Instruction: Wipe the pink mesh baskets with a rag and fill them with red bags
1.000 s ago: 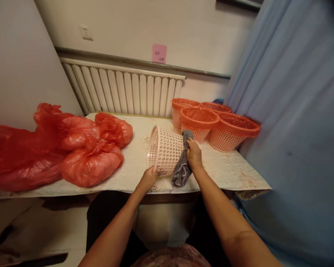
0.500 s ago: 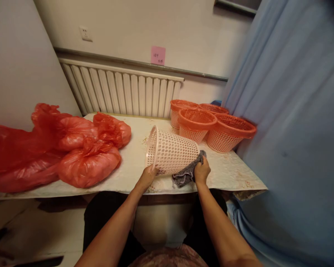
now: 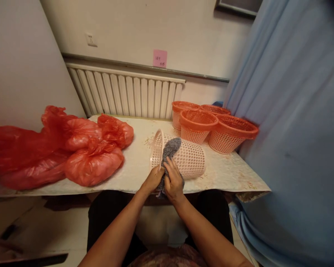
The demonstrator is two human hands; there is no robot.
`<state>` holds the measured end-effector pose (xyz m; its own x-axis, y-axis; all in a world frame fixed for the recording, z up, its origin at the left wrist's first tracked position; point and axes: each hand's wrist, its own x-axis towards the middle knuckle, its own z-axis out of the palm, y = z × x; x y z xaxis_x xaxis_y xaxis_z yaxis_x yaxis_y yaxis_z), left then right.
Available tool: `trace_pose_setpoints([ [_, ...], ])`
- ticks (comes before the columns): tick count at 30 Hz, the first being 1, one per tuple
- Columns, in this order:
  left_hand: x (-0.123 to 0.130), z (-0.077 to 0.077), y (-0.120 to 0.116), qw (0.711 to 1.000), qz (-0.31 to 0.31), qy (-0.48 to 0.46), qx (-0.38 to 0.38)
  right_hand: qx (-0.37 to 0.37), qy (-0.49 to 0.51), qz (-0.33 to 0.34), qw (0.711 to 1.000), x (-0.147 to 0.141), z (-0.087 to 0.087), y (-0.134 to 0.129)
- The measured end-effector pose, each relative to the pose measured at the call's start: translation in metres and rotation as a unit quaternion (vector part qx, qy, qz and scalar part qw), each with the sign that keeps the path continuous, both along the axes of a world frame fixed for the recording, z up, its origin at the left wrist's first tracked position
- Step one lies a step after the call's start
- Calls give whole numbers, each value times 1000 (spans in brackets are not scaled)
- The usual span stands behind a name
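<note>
While one pale pink basket is lying on its side near the front edge of the table, four orange baskets are standing upright in a group at the far right, against the blue curtain. On the left part of the table about four red plastic bags are lying close together; I cannot count them surely, because they are overlapping. One grey cloth is hanging over the pink basket, close to its rim, which is facing left.

Both forearms are reaching forward from the bottom of the view and are meeting at the near side of the pink basket. The left hand is gripping the basket at the lower part of its rim, with the fingers curled around it. The right hand is pressing the lower part of the grey cloth against the basket wall, with the fingers spread flat and pointing up; it is just beside the left hand and touching it.

Compared with half a second ago, the right hand and the cloth are now at the rim end of the basket, while before they were at its bottom end, on the right. The basket is now lying a little more to the right. The left hand is keeping its grip at the rim.
</note>
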<state>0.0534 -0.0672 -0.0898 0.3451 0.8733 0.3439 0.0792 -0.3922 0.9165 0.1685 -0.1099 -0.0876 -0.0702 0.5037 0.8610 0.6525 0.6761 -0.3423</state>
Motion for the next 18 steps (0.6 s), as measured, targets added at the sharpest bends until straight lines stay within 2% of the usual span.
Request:
trace_pose_setpoints([
  [4,-3,3,-6,1000,-1,7,16,-17,-14,2,1000,0,16,7],
  [9,-6,-4,0,1000,27,-1,-3,-37,-13,-20,999,-2,31,25],
  [14,-7,-5,5,999,36,12,-11,-47,-6,-37,998,-2,48,51],
  [18,-5,0,3,999,36,4,-37,-50,-15,-39,998,10,60,75],
])
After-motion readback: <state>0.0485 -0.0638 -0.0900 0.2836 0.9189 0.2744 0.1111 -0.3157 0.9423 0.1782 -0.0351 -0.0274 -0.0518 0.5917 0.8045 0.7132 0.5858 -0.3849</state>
